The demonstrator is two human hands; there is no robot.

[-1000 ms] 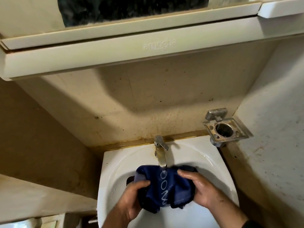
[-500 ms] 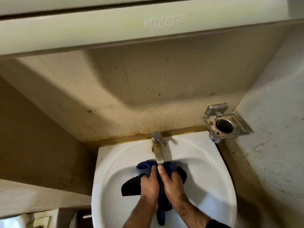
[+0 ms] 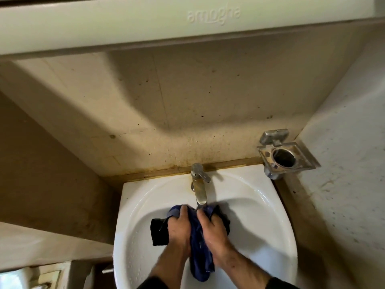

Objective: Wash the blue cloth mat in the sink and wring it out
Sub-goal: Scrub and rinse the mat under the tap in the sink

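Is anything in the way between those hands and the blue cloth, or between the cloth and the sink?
Nothing visible. Both the left hand and right hand already grip the blue cloth mat over the sink, just below the tap.

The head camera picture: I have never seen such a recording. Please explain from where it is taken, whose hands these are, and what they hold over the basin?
There is no machine here. A person wears one wide-angle camera on the head; it looks forward and down, so the arms enter from the bottom edge. The left hand and the right hand squeeze a blue cloth mat between them, fingers curled round it, over the white sink. The cloth is bunched, and its lower end hangs down between the wrists. Just above the hands is the metal tap; whether water runs I cannot tell. To the right, on the wall, is an empty metal holder. Above all is a pale cabinet.
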